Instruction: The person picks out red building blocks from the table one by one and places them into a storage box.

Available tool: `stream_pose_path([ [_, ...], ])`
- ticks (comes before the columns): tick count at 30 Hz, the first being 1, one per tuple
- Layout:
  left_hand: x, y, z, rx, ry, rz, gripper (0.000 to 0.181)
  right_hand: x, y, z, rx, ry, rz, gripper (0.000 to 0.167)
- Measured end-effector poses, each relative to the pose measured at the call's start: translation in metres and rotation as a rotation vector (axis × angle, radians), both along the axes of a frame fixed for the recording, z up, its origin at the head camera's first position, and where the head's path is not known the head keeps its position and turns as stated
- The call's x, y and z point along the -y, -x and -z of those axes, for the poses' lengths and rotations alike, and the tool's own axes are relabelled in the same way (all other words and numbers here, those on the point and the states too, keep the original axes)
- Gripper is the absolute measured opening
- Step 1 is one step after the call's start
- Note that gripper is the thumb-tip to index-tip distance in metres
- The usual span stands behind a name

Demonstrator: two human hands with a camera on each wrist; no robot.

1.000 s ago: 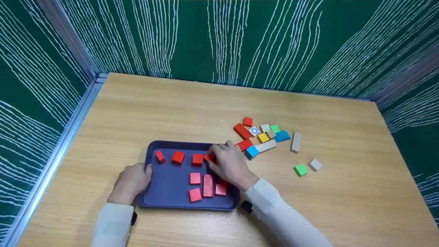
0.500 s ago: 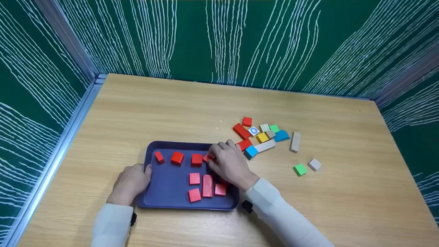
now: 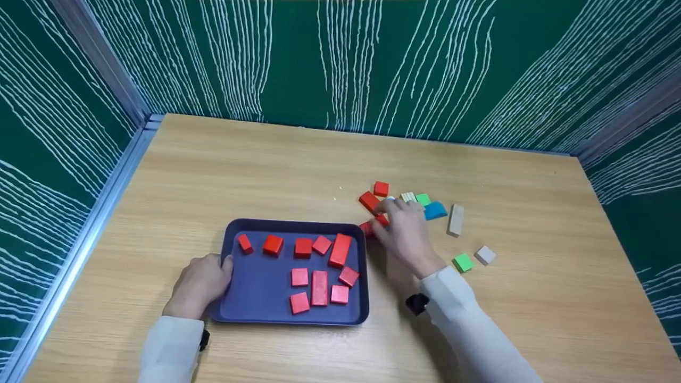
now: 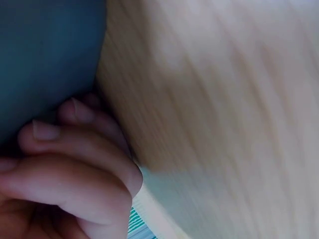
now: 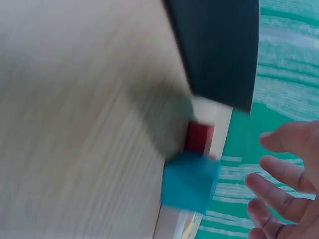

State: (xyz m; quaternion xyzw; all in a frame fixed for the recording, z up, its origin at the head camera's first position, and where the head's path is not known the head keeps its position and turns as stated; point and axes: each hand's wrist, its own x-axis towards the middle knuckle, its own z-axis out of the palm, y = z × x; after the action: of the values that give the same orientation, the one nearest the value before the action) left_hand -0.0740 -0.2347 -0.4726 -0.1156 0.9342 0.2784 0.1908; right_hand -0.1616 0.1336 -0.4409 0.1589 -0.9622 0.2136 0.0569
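Observation:
At the left end of a dark blue tray (image 3: 255, 290), my left hand (image 3: 199, 284) grips the rim with its thumb over the edge. Curled fingers (image 4: 75, 149) press against the outer wall in the left wrist view. Several red blocks (image 3: 319, 288) lie inside, mostly on the right half. My right hand (image 3: 407, 236) hovers over the loose pile beyond the tray's right edge, fingers spread and holding nothing. Below it are a red bar (image 3: 368, 202), another red block (image 5: 198, 137) and a blue cube (image 5: 189, 181). The hand hides part of the pile.
Around the pile sit a red cube (image 3: 381, 188), a green block (image 3: 423, 199), a blue curved block (image 3: 435, 210) and a pale wooden bar (image 3: 455, 220). Farther right lie a green cube (image 3: 462, 263) and a pale cube (image 3: 485, 255). Green walls (image 3: 292, 64) border the table.
My right hand has left the tray's upper right corner and moved right, over the pile. A red bar and small red blocks there are now uncovered. The left hand keeps its grip.

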Motion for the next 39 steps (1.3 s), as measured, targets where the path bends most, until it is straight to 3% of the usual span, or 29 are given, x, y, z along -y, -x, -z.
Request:
stream_pose_path([
  [7, 0.000, 0.000, 0.000, -0.002, 0.001, 0.001, 0.042, -0.006, 0.003, 0.010, 0.066, -0.135, 0.085, 0.044],
  [12, -0.001, 0.000, 0.001, -0.013, -0.008, 0.005, 0.042, -0.002, 0.001, 0.020, 0.075, -0.246, 0.120, 0.056],
  [17, -0.001, 0.000, 0.001, -0.001, -0.008, -0.005, 0.042, 0.001, 0.000, 0.026, 0.065, -0.290, 0.129, 0.059],
  [28, 0.001, 0.001, 0.000, -0.004, 0.000, -0.009, 0.041, 0.000, 0.002, 0.022, 0.126, -0.240, 0.148, 0.054],
  [39, 0.000, 0.001, 0.001, -0.003, 0.001, 0.002, 0.041, 0.008, -0.006, 0.003, -0.005, -0.150, 0.147, 0.056],
])
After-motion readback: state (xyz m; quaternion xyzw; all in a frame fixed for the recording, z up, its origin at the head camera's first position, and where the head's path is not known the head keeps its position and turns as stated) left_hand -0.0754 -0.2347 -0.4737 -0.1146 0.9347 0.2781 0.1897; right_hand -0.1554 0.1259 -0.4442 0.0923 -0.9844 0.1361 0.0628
